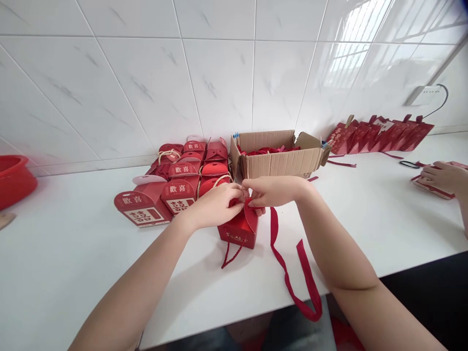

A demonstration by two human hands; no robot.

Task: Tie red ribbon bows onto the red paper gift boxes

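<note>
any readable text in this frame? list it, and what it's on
"歡喜": white characters on the upper front of the finished red paper gift boxes stacked left of the hands.
"囍": large red character on the white panel low on the front two boxes.
Print on the flat red box blanks leaning at the wall, right: too blurred to read.
Gold marks on the small red box under the left hand and right hand: too small to read.

left hand (215, 207), right hand (274, 191), fingertips pinched together

One cardboard box (278, 156) — one basin (14, 178).
</note>
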